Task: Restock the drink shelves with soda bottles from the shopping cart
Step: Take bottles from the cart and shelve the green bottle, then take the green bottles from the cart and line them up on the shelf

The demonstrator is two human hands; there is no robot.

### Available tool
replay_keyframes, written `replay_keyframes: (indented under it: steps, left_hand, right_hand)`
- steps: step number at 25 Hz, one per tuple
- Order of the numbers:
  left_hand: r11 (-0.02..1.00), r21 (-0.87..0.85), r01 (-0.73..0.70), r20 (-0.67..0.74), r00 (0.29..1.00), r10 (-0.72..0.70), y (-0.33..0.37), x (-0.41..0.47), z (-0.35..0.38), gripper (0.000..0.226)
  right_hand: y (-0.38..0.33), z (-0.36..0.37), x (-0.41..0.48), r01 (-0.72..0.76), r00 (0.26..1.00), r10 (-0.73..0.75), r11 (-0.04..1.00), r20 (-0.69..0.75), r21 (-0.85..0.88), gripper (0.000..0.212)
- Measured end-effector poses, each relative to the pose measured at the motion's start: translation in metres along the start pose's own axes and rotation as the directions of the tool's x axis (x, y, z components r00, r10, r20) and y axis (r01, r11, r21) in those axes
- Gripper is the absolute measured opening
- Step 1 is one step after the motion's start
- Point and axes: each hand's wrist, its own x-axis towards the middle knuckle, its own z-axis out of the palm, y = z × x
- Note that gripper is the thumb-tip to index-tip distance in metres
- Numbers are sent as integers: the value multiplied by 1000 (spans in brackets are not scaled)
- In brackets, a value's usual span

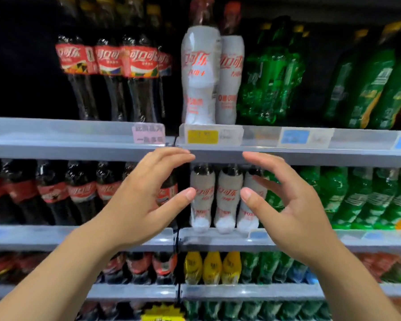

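Two tall white-label cola bottles (200,75) stand upright at the front of the upper shelf (79,144), one beside the other. Below that shelf's front edge both hands are raised, palms facing each other. My left hand (146,200) is open, fingers curved and apart, holding nothing. My right hand (287,202) mirrors it, also open with nothing in it. Between the two hands, farther back, three smaller white-label cola bottles (227,200) stand on the middle shelf (218,237). The shopping cart is out of view.
Red-label cola bottles (130,72) fill the left of the upper and middle shelves. Green soda bottles (271,84) fill the right. Yellow bottles (212,267) and more colas sit on the lower shelf. Price tags (203,136) line the shelf edges.
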Motion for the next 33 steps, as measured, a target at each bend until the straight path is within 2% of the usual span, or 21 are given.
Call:
replay_keyframes:
  steps: [4, 9, 13, 16, 26, 30, 33]
  left_hand:
    - [989, 95, 111, 36, 993, -115, -6, -41, -7, 56]
    - [949, 182, 258, -48, 966, -254, -5, -96, -31, 55]
    - [875, 191, 446, -134, 895, -427, 7, -146, -51, 53]
    - [829, 186, 528, -192, 847, -496, 17, -185, -65, 51]
    - [670, 251, 699, -364, 709, -603, 35, -302, -158, 51]
    - [632, 238, 737, -402, 668, -626, 18, -379, -218, 52]
    - [625, 252, 739, -377, 670, -640, 0, -447, -270, 50]
  right_hand:
    - [0, 23, -17, -12, 996, 14, 1000, 84, -23, 51]
    - [-2, 56, -31, 29, 976, -36, 999, 215, 35, 51]
    - [-9, 81, -39, 24, 944, -56, 995, 324, 101, 48]
    - [-21, 106, -50, 73, 921, -121, 987, 371, 141, 48]
    - [-101, 210, -79, 126, 851, -261, 944, 455, 306, 46]
    - [-157, 284, -109, 103, 848, -272, 926, 454, 362, 46]
    - [-203, 353, -145, 84, 853, -272, 914, 446, 397, 45]
